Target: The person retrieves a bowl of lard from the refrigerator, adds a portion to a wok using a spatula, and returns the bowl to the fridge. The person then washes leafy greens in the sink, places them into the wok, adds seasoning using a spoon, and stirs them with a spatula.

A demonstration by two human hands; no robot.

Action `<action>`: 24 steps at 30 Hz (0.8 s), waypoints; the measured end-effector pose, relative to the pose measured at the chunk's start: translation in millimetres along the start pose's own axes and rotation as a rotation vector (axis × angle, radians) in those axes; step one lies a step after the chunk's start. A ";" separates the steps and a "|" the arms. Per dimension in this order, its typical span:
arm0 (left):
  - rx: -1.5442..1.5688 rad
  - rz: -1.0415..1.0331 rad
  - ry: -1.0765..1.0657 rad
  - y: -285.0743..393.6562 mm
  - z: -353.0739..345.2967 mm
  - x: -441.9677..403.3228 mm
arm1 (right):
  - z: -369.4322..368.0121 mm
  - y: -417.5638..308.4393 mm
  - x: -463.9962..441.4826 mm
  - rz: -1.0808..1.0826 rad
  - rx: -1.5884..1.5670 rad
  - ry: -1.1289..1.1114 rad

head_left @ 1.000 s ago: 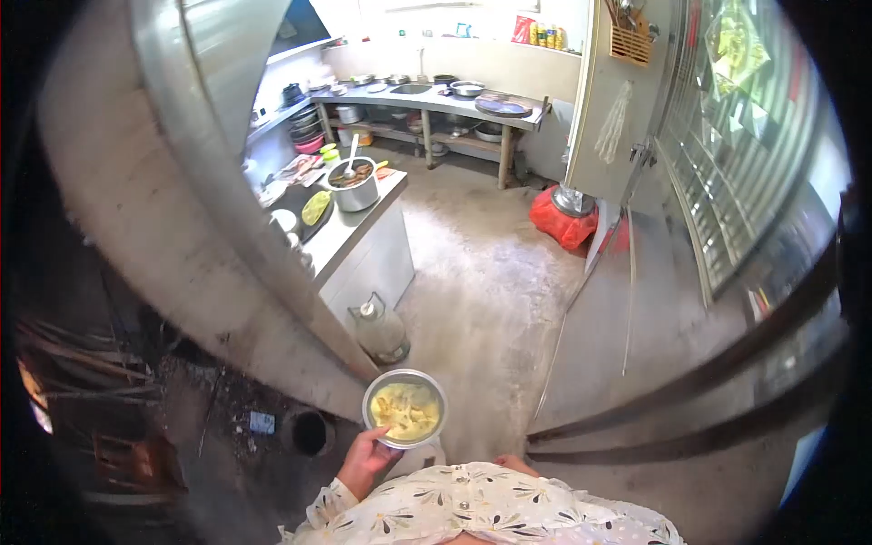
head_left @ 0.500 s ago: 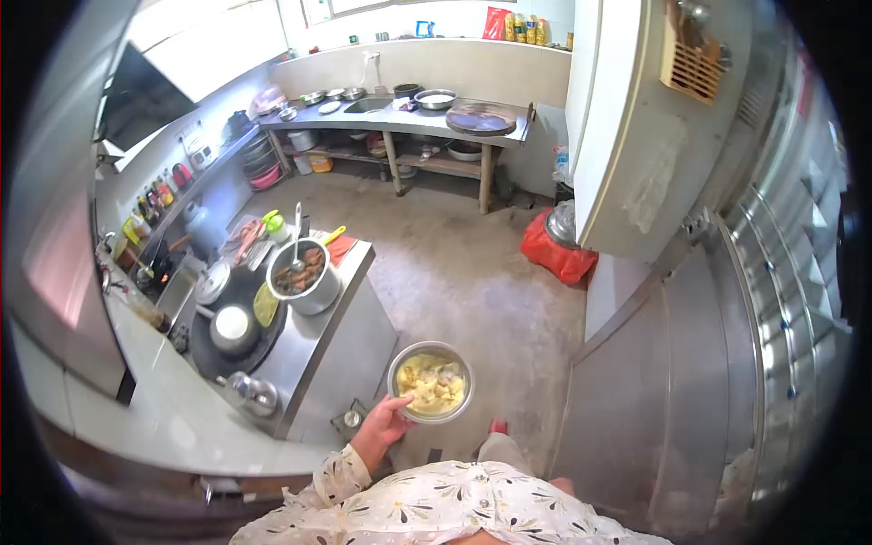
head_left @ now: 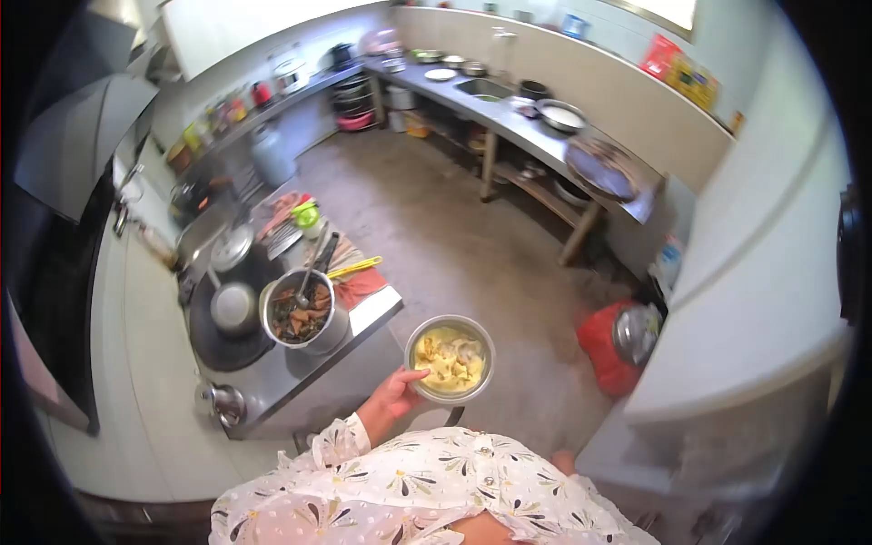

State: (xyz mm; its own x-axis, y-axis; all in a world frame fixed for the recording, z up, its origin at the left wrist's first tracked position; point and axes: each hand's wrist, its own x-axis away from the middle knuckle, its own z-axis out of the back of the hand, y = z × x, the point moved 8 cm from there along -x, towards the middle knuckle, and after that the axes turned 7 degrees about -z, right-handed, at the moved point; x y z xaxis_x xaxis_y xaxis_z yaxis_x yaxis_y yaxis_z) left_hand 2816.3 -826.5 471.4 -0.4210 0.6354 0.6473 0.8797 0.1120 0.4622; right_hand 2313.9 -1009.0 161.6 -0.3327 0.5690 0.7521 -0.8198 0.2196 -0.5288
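Note:
My left hand (head_left: 397,392) grips the rim of a round metal bowl (head_left: 489,356), with the thumb over the edge. Pale yellow food pieces (head_left: 450,361) sit in the bowl, which I hold in front of my body above the floor. At my right side only a small patch of my right hand (head_left: 563,461) shows beyond the blouse; its fingers are hidden. To the left of the bowl, a deep metal pot (head_left: 325,338) stands on the counter with dark brown food and a ladle (head_left: 309,289) in it.
Beside the pot are a wok (head_left: 213,341), a yellow-handled utensil (head_left: 354,267) and a metal kettle (head_left: 221,404) near the counter edge. A sink counter (head_left: 536,132) with bowls runs along the far wall. A red bag (head_left: 607,350) stands on the floor at right.
My view has turned to the right and tilted, and the counter with the pot is nearer. The bowl stays in my left hand, in front of me.

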 end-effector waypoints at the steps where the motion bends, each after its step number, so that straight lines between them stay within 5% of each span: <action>1: 0.039 -0.035 0.025 8.5 -13.5 -14.5 | 25.4 -4.9 -48.0 -0.354 -0.563 0.008; 4: 0.166 -0.104 0.070 22.4 -34.0 -58.0 | 76.4 -119.8 -183.1 -0.264 -0.109 -0.002; 7: 0.227 -0.190 0.126 31.8 -35.8 -112.6 | 105.4 -302.5 -207.7 -0.022 -0.107 0.004; 10: 0.260 -0.233 0.148 60.1 -38.8 -168.4 | 77.2 -344.9 -284.1 0.146 -0.223 -0.169; 12: 0.318 -0.201 0.150 68.3 -47.2 -210.5 | 73.3 -395.1 -266.1 -0.112 0.068 -0.233; 14: 0.341 -0.229 0.141 92.7 -71.3 -244.7 | 85.6 -441.6 -262.7 0.079 0.442 -0.329; 16: 0.390 -0.260 0.184 113.9 -97.7 -275.5 | 125.2 -378.7 -354.6 0.173 0.451 -0.258; 24: 0.450 -0.427 0.250 215.2 -124.1 -410.0 | 104.4 -564.5 -495.2 0.185 0.726 -0.411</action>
State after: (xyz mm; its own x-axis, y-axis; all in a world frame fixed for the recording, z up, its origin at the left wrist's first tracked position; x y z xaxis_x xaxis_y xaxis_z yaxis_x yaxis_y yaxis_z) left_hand 3150.8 -1157.7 380.7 -0.7438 0.2748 0.6093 0.6081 0.6566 0.4462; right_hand 2892.8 -1497.5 128.7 -0.5181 0.1824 0.8356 -0.7844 -0.4908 -0.3793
